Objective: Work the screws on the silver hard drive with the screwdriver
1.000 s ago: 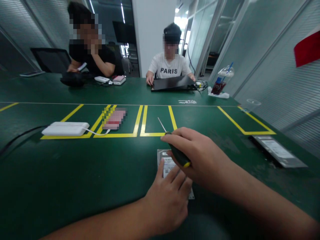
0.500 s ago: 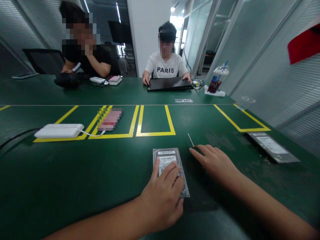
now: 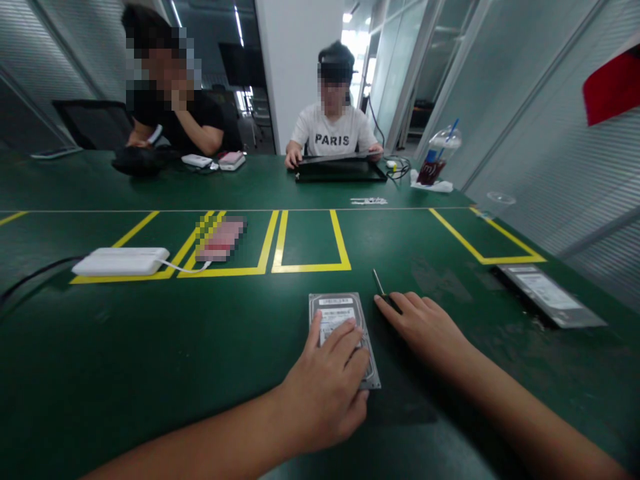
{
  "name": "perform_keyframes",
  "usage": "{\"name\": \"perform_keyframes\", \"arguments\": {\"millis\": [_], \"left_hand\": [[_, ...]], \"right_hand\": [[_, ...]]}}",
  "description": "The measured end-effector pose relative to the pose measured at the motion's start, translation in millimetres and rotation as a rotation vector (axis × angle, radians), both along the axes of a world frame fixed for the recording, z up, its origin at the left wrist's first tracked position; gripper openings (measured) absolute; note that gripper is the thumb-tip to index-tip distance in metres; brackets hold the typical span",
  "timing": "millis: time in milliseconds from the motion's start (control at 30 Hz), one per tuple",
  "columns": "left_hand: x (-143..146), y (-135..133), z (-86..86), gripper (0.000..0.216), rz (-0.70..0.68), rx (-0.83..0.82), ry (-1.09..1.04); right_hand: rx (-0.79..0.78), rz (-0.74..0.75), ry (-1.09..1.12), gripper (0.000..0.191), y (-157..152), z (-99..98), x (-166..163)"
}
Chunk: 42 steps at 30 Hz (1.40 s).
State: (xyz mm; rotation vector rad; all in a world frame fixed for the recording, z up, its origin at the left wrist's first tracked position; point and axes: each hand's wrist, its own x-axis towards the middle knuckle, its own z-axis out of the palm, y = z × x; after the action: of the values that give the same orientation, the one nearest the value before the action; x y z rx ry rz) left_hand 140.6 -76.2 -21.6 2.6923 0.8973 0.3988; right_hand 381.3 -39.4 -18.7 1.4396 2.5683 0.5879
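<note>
A silver hard drive (image 3: 334, 310) lies flat on the green table (image 3: 150, 347) just in front of me. My left hand (image 3: 325, 387) rests on its near half with the fingers spread flat, pressing it down. To the right, my right hand (image 3: 430, 327) lies on the table, fingers stretched out over the dark handle of a screwdriver (image 3: 379, 283). Only the thin metal shaft and a bit of the handle show past my fingertips, pointing away from me. The two hands are a little apart.
Yellow tape outlines (image 3: 310, 267) mark boxes beyond the drive. A white box with a cable (image 3: 120, 261) and a pink object (image 3: 220, 240) lie left, a flat labelled device (image 3: 547, 293) right. Two people sit across, one at a laptop (image 3: 340, 170), near a drink cup (image 3: 440, 157).
My right hand carried the screwdriver from above the drive to the table on its right and laid it down. It now rests flat over the handle. The left hand stayed on the drive.
</note>
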Motion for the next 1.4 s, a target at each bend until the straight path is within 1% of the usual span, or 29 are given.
{"name": "perform_keyframes", "arguments": {"millis": [167, 333, 533, 667, 833, 933, 1133, 1233, 1300, 1400], "left_hand": [[2, 3, 0.5, 0.043, -0.003, -0.021, -0.007], [4, 3, -5.2, 0.042, 0.013, 0.01, -0.031], [5, 4, -7.5, 0.042, 0.017, 0.018, -0.058], [4, 5, -7.0, 0.043, 0.003, 0.027, -0.039], [4, 7, -7.9, 0.043, -0.007, 0.029, -0.047], [3, 7, -8.3, 0.044, -0.008, 0.032, -0.046], [4, 6, -8.5, 0.042, -0.005, 0.035, -0.042], [4, 5, -9.5, 0.042, 0.005, 0.034, -0.047], [4, 5, -10.1, 0.043, 0.006, 0.034, -0.048], [4, 6, -10.0, 0.042, 0.003, 0.038, -0.051]], "right_hand": [[0.023, 0.018, 0.035, 0.05, -3, -0.7, 4], [0.024, 0.02, 0.075, 0.05, -6, 0.2, 8], [-0.015, 0.019, 0.116, 0.051, -11, 0.7, 13], [-0.025, 0.017, 0.147, 0.052, -16, 3.0, 16], [-0.032, -0.001, 0.173, 0.054, -21, 7.0, 26], [-0.018, -0.026, 0.164, 0.052, -22, 7.3, 39], [0.042, -0.092, 0.092, 0.037, -16, 6.7, 75], [0.071, -0.166, 0.054, 0.032, -12, 9.8, 97], [0.064, -0.239, 0.031, 0.03, -8, 12.8, 112], [0.031, -0.332, 0.036, 0.031, -1, 16.7, 133]]}}
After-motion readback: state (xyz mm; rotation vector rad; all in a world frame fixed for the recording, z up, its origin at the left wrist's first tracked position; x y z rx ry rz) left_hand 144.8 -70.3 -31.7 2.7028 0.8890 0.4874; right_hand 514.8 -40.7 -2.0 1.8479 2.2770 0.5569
